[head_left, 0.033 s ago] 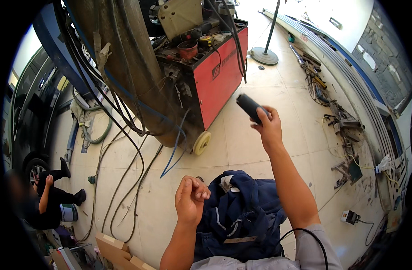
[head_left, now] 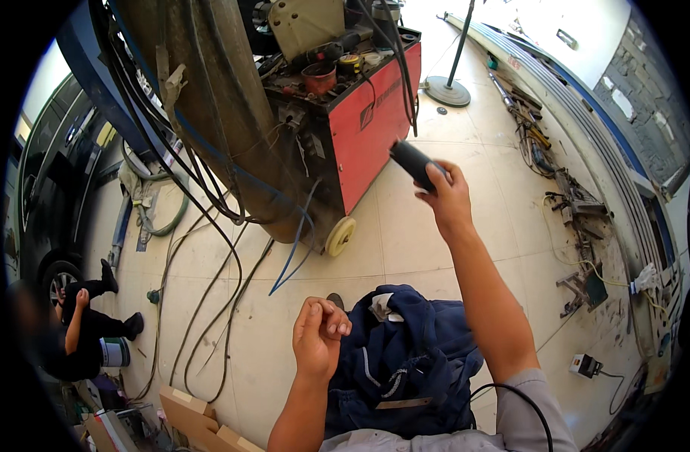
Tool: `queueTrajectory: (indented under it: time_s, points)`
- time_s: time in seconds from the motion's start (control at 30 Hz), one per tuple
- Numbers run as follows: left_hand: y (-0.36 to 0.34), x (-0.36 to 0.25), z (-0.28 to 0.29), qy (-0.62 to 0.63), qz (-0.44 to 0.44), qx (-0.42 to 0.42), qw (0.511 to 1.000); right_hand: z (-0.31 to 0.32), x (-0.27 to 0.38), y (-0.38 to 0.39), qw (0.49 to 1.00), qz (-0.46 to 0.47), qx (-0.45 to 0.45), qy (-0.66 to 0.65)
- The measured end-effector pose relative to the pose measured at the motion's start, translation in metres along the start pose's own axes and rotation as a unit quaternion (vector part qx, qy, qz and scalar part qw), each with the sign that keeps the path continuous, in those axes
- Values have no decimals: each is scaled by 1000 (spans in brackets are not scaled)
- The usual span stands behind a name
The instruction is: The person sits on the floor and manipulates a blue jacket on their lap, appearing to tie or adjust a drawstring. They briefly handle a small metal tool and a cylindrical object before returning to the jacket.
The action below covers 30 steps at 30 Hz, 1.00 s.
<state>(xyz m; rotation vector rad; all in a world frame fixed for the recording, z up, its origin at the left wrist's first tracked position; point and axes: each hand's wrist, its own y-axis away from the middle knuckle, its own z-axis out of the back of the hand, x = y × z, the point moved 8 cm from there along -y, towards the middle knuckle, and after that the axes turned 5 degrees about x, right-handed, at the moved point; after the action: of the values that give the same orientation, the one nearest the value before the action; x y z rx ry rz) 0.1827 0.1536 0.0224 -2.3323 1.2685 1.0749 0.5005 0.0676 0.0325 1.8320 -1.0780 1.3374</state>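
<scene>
A dark, oblong, block-like object (head_left: 415, 163) is gripped in my right hand (head_left: 452, 202), held out at arm's length over the floor. It tilts up and to the left, toward the red machine's side; its exact kind is not clear. My left hand (head_left: 321, 331) is raised near the middle, fingers loosely curled and nothing visible in them. Just to its right, a dark blue garment (head_left: 405, 354) with a pale drawstring lies bunched across my lap.
A red wheeled machine (head_left: 379, 120) carrying tools stands beside a thick column (head_left: 217, 113) with hanging cables. Black cables (head_left: 236, 301) cross the floor at left. A seated person (head_left: 77, 324) is by a dark car. Metal tools (head_left: 537, 143) line the right wall; a round-based stand (head_left: 447, 92) is farther back.
My right hand and the dark object have shifted slightly left and up. My left hand stays in nearly the same place.
</scene>
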Motion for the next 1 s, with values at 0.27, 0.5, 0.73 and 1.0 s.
queueTrajectory:
  time_s: [0.27, 0.5, 0.73, 1.0]
  points:
    - [9, 3, 65, -46, -7, -76, 996, -159, 43, -150, 941, 231, 67, 239]
    - [7, -23, 77, -45, -55, -86, 994, -195, 17, -172, 806, 354, 58, 470]
    - [-3, -57, 52, 34, -100, -72, 992, -149, 1, -7, 884, 246, 230, 324]
    - [3, -127, 13, 74, -212, -6, 974, -126, -52, 222, 800, -198, 563, 66]
